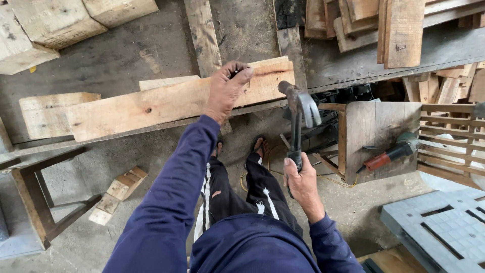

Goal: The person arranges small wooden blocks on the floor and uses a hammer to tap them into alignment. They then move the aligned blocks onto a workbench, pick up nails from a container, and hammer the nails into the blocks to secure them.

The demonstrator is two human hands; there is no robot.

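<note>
A dark steel claw hammer (299, 108) was gripped by the right hand (301, 182); a long pale wooden plank (166, 103) was pinned under the left hand (227, 88), fingers curled.

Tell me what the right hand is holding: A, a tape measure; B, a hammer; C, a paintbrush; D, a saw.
B: the right hand grips the handle of a hammer with its metal head raised, while the left hand rests on the wooden plank.
</note>
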